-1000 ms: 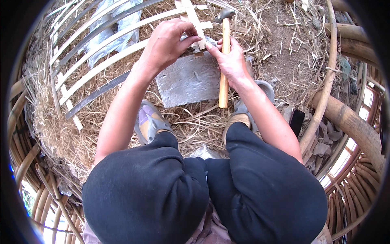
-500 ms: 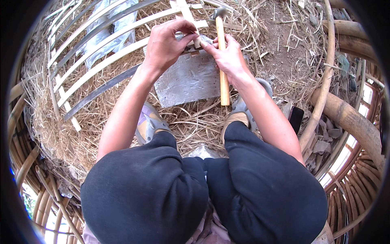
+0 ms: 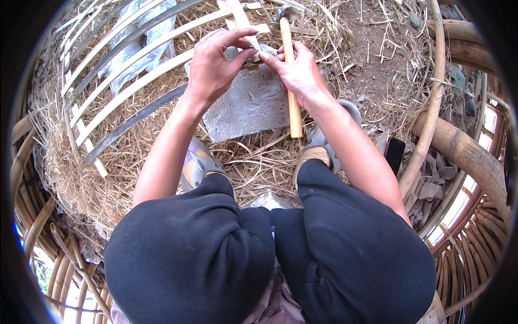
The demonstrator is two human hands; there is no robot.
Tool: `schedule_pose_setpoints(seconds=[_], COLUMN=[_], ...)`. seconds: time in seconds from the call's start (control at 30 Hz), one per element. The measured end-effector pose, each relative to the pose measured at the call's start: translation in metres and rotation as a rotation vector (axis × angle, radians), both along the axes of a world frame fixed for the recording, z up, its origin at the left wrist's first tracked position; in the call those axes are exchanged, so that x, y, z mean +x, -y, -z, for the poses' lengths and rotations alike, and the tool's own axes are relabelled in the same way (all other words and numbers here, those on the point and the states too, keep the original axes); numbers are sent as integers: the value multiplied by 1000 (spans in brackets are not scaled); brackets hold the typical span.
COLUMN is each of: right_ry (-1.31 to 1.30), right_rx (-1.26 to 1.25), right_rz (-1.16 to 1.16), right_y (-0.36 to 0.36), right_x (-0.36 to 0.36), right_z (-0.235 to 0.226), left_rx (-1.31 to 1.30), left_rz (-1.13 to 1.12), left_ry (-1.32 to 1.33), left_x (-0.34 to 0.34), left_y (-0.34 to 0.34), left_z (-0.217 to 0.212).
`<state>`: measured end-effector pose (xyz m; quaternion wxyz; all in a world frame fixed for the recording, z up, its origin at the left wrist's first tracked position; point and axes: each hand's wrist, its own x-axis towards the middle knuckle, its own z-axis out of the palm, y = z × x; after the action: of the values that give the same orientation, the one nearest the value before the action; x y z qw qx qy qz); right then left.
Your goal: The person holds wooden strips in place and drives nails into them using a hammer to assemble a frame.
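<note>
My left hand (image 3: 213, 67) and my right hand (image 3: 297, 73) meet fingertip to fingertip over a flat grey stone block (image 3: 248, 108). Together they pinch a small spot where pale bamboo strips (image 3: 135, 59) cross a short upright strip (image 3: 237, 13). What sits between the fingertips is too small to make out. A hammer with a wooden handle (image 3: 294, 116) lies under my right palm, its metal head (image 3: 288, 12) pointing away from me. My knees in dark trousers fill the lower part of the view.
Dry straw covers the ground. A dark long strip (image 3: 135, 121) lies below the pale ones, and white plastic sheet (image 3: 135, 38) shows behind them. Thick bamboo poles (image 3: 464, 156) and a curved cane (image 3: 431, 108) stand right, beside a black flat object (image 3: 394, 154). My shoes (image 3: 197, 164) flank the stone.
Both hands stay together at the strip crossing. The hammer's head has drifted slightly left and away, and the handle now stands nearly straight.
</note>
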<state>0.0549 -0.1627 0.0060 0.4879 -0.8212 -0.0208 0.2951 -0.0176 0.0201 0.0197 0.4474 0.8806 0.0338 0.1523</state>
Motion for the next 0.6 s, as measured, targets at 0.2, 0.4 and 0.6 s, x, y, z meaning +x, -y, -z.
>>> schedule_pose_setpoints(seconds=[0.2, 0.4, 0.6], right_ry=[-73, -100, -114], right_rx=[64, 75, 88], right_rz=[32, 36, 55], right_y=[-1, 0, -3], right_x=[-1, -1, -2], right_z=[-4, -7, -9], left_rx=[-39, -15, 32], left_rz=[19, 50, 68], left_ry=[57, 87, 52], left_x=[1, 3, 1], left_y=[-3, 0, -1], left_z=[8, 7, 8])
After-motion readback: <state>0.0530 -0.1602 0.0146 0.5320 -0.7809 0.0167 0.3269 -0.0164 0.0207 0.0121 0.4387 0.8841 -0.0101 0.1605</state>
